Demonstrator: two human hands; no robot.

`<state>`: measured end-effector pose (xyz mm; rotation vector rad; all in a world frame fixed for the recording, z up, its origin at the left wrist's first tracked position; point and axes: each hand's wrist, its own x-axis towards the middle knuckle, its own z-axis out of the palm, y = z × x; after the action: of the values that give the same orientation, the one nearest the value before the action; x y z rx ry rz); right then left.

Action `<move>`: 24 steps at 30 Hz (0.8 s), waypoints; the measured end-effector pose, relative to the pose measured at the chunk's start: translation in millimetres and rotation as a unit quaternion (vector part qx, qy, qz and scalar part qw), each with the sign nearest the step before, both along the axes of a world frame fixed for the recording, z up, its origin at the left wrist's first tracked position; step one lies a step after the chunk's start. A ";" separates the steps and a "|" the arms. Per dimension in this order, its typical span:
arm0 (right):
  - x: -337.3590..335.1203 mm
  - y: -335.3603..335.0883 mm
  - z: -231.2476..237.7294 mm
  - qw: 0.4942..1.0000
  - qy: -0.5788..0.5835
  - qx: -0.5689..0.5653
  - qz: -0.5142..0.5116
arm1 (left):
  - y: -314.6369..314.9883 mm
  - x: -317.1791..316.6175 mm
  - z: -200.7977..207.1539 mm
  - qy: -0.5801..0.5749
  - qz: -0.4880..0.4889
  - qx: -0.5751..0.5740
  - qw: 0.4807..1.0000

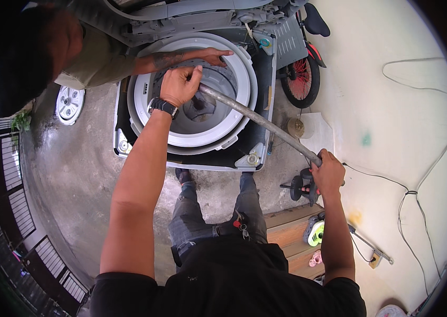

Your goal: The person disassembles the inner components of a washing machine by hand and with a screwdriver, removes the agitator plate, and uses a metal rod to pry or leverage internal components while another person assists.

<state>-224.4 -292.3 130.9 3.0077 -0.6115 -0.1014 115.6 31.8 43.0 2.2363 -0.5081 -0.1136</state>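
Note:
A long grey metal pipe slants across the front right of an open top-load washing machine. My left hand, with a black watch on its wrist, is closed at the pipe's upper end over the tub. Lower right, my right hand wraps around the other end, outside the machine. Beneath my left hand, the white tub ring surrounds the grey drum. What lies at the drum's bottom is dark and hard to make out. A co-worker's hand rests at the ring's far side, beyond my left hand.
The co-worker leans in from the upper left. A round white disc stands on the concrete floor at left. To the right are a small bicycle, a cream wall with hanging cables, and wooden steps with shoes.

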 end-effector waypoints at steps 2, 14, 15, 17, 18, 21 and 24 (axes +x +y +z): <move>13.3 5.4 -11.8 0.998 -0.040 -0.019 -0.050 | -4.0 6.5 -2.1 -0.051 0.022 -0.056 0.997; 60.4 -74.8 -43.8 0.967 -0.177 -0.157 0.089 | -22.6 -21.5 -40.8 -0.215 0.096 -0.131 0.963; 58.8 -75.0 -46.5 0.967 -0.185 -0.154 0.086 | -22.4 -24.4 -40.1 -0.217 0.096 -0.130 0.963; 58.8 -77.3 -48.7 0.974 -0.152 -0.152 0.073 | -25.4 -25.1 -41.2 -0.220 0.100 -0.134 0.961; 61.9 -80.5 -49.3 0.977 -0.136 -0.152 0.068 | -26.7 -25.7 -41.6 -0.217 0.105 -0.132 0.962; 73.5 -91.7 -48.1 0.982 -0.107 -0.149 0.053 | -30.8 -30.2 -36.8 -0.198 0.116 -0.133 0.964; 76.0 -100.1 -50.3 0.982 -0.112 -0.143 0.048 | -29.4 -26.4 -37.5 -0.157 0.086 -0.122 0.976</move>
<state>-148.4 -392.4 80.6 2.7782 -0.4518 0.3092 89.2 2.3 5.5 2.0527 -0.4641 0.3788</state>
